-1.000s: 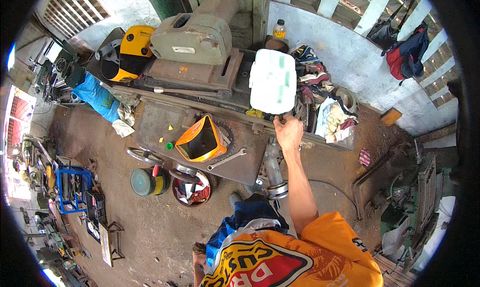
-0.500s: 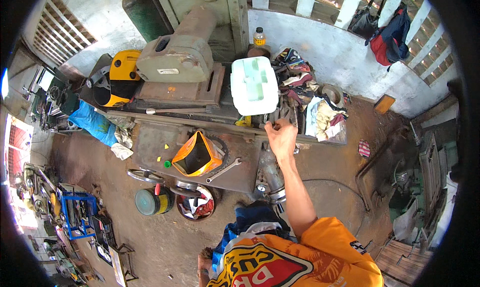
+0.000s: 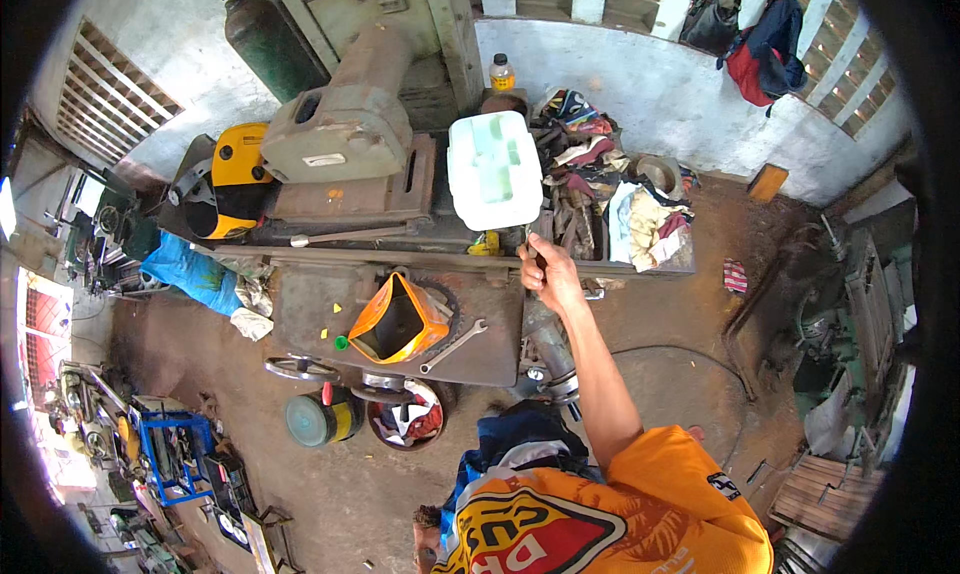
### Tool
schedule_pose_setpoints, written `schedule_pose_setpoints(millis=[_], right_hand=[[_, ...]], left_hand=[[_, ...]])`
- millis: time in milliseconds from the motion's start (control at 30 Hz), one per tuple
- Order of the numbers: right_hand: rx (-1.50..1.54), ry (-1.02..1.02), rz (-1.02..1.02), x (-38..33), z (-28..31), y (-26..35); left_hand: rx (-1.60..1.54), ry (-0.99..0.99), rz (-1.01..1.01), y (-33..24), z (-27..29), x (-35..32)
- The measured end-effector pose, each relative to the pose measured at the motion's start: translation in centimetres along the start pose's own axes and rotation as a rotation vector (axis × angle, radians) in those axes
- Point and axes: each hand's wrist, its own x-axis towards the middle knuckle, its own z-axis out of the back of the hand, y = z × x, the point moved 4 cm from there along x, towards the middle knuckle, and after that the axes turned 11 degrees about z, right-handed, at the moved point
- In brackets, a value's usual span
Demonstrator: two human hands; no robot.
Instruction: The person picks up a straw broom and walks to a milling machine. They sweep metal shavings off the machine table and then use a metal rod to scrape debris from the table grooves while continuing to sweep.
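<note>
My right hand [image 3: 548,271] is raised over the front edge of the bench, its fingers curled in a pinch. A thin dark piece shows at the fingertips, too small to name. Just beyond the hand stands a white translucent plastic container [image 3: 494,172], and beside it lie dark metal tools [image 3: 573,219]. My left hand [image 3: 426,542] hangs low beside my body, mostly cut off by the lower edge, with a dark brown clump [image 3: 428,516] at its fingers. An orange cut-open container [image 3: 400,319] and an open-end wrench [image 3: 454,346] rest on the metal table nearer me.
A grey machine head [image 3: 340,124] and a yellow-black welding mask [image 3: 240,179] occupy the bench's left side. Rags [image 3: 648,229] lie at its right. Handwheels [image 3: 297,367], a lidded bucket [image 3: 310,421] and a rag-filled bucket [image 3: 408,436] are below the table. A cable [image 3: 690,359] crosses the floor.
My right hand has drawn back slightly from the tools beside the white container, toward me and left, its fingers now curled tighter. The view has shifted a little. My left hand stays low.
</note>
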Motion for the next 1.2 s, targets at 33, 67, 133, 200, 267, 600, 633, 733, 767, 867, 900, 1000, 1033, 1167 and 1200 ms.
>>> schedule_pose_setpoints(millis=[33,67,133,200,267,600,633,733,767,867,900,1000,1033,1167,1200], right_hand=[[-0.151,-0.035,0.058,0.0,0.1,0.1],[-0.243,-0.018,0.099,0.0,-0.1,0.3],[-0.515,-0.054,0.089,-0.2,0.0,0.1],[-0.638,-0.108,0.152,-0.6,0.3,0.0],[-0.657,-0.127,0.185,-1.0,0.6,-0.1],[-0.448,-0.244,0.327,-0.5,1.0,2.7],[-0.357,-0.198,0.333,-0.3,1.0,3.4],[-0.109,-0.122,0.301,-0.2,1.1,4.7],[-0.018,-0.078,0.311,-0.3,1.1,4.9],[0.121,-0.028,0.306,-1.8,1.4,5.0],[0.15,0.045,0.326,-2.6,1.3,5.0],[0.316,0.234,0.31,-6.0,1.2,5.9],[0.322,0.347,0.303,-7.5,1.0,6.5],[0.111,0.225,0.165,-12.6,2.0,8.0],[0.069,0.156,0.101,-13.4,2.2,8.0]], left_hand=[[-0.023,-0.067,-0.074,-0.3,0.2,-0.2],[-0.034,-0.071,-0.088,-0.3,0.3,-0.4],[-0.041,-0.075,-0.109,-0.3,0.5,-0.5],[-0.041,-0.072,-0.123,-0.5,0.8,-0.5],[-0.038,-0.074,-0.136,-0.6,1.1,-0.5],[-0.191,-0.064,-0.168,-0.2,1.6,0.0],[-0.147,-0.091,-0.266,-0.5,1.8,-0.1],[0.244,-0.119,-0.346,-1.2,1.4,0.2],[0.252,-0.157,-0.364,-1.4,1.5,0.3],[0.398,-0.327,-0.395,-1.7,1.4,0.6],[0.468,-0.39,-0.401,-1.7,1.4,0.7],[0.458,-0.341,-0.47,-1.4,1.0,1.0],[0.458,-0.287,-0.429,-1.0,0.8,1.2],[0.518,-0.299,-0.471,-0.6,0.4,1.1],[0.549,-0.353,-0.535,-0.7,0.3,0.9]])
